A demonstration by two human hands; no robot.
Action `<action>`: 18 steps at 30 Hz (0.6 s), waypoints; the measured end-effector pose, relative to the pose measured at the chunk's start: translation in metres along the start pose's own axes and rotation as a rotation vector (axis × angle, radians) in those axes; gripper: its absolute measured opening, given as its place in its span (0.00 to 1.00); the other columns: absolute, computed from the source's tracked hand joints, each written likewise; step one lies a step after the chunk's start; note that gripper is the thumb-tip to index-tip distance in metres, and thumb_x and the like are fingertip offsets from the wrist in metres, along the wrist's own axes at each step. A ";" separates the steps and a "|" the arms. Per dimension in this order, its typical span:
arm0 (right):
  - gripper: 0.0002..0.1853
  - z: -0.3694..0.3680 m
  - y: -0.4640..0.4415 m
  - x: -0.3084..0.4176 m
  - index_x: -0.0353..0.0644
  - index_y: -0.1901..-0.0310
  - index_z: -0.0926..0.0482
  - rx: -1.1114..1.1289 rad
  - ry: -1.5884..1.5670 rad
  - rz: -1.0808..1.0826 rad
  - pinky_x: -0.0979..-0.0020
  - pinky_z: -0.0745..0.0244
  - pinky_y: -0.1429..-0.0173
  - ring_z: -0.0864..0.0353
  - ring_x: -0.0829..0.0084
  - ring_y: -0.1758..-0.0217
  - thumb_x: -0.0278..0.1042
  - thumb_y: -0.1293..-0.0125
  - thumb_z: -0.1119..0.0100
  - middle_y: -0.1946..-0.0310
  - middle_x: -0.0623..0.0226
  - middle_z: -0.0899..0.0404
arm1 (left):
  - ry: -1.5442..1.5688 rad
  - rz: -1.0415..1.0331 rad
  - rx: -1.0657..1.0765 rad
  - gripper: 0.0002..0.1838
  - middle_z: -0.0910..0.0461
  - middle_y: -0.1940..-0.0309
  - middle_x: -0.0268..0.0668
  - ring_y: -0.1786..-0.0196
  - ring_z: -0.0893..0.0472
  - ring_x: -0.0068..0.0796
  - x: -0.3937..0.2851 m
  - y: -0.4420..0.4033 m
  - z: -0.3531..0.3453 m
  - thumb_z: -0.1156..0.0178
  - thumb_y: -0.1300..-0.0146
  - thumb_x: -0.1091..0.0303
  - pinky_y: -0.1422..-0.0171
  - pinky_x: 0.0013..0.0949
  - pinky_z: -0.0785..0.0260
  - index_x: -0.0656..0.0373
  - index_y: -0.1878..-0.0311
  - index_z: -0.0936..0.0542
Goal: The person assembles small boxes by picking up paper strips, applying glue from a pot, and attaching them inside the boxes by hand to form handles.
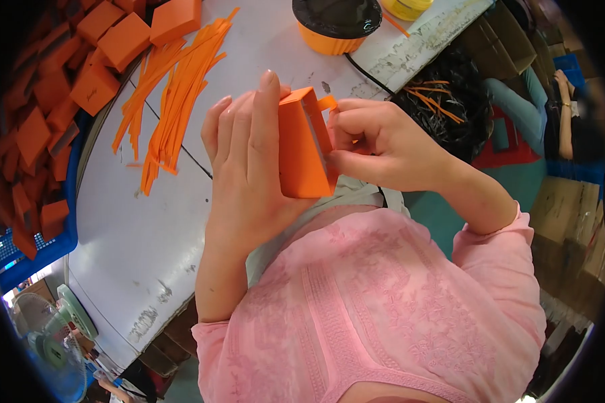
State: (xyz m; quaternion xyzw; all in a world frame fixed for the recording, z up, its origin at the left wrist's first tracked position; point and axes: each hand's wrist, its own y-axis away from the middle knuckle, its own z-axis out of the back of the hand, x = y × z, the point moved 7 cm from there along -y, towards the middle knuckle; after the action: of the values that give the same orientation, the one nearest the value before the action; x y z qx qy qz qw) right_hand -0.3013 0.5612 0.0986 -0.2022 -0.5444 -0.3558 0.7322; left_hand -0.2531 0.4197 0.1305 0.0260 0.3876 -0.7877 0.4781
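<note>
An orange cardboard box [300, 148] is held up above the table edge, in front of my body. My left hand [247, 148] grips it from the left, palm against the side and fingers stretched up along it. On the right side, my right hand [380, 142] has its fingers curled in a pinch on an orange strip [327, 103] that sticks out from the box's upper edge. Part of that strip is hidden by the fingers. Loose orange strips [181, 101] lie in a bundle on the table to the left.
A blue crate [64, 238] heaped with orange boxes [95, 87] stands at the left. A black-topped orange tub [336, 27] sits at the back of the white table [134, 269]. A fan [54, 342] is lower left; a black bag [450, 101] and cartons [565, 215] are at right, near another person [565, 127].
</note>
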 end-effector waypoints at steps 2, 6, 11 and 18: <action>0.11 0.000 0.000 0.003 0.33 0.73 0.27 -0.026 0.039 0.024 0.71 0.31 0.67 0.27 0.73 0.72 0.29 0.41 0.36 0.72 0.64 0.28 | -0.028 -0.026 -0.024 0.66 0.24 0.40 0.42 0.42 0.26 0.43 -0.001 0.001 0.001 0.17 0.63 0.62 0.33 0.46 0.41 0.62 0.22 0.47; 0.09 -0.004 0.000 0.000 0.32 0.70 0.23 0.000 -0.086 0.024 0.70 0.30 0.67 0.25 0.73 0.73 0.30 0.40 0.37 0.75 0.63 0.25 | -0.026 -0.020 -0.029 0.65 0.24 0.40 0.41 0.42 0.26 0.43 -0.004 0.001 0.008 0.17 0.63 0.62 0.33 0.47 0.41 0.63 0.22 0.47; 0.11 -0.016 -0.009 -0.006 0.30 0.59 0.18 0.084 -0.025 -0.036 0.69 0.25 0.66 0.21 0.71 0.74 0.31 0.37 0.38 0.76 0.59 0.19 | -0.114 -0.057 0.010 0.66 0.25 0.40 0.41 0.42 0.26 0.43 -0.005 0.004 0.005 0.17 0.64 0.64 0.34 0.45 0.39 0.62 0.21 0.47; 0.15 0.012 0.007 0.027 0.31 0.51 0.20 -0.106 0.090 0.352 0.72 0.20 0.54 0.13 0.70 0.61 0.33 0.32 0.33 0.63 0.59 0.15 | 0.223 0.273 0.049 0.73 0.30 0.35 0.42 0.37 0.27 0.42 0.030 0.028 0.022 0.14 0.69 0.65 0.34 0.42 0.32 0.57 0.19 0.51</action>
State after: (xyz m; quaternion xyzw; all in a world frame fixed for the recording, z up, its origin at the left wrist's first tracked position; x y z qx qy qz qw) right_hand -0.2995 0.5660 0.1284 -0.3163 -0.4480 -0.2591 0.7951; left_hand -0.2404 0.3773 0.1168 0.1771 0.4118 -0.7169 0.5339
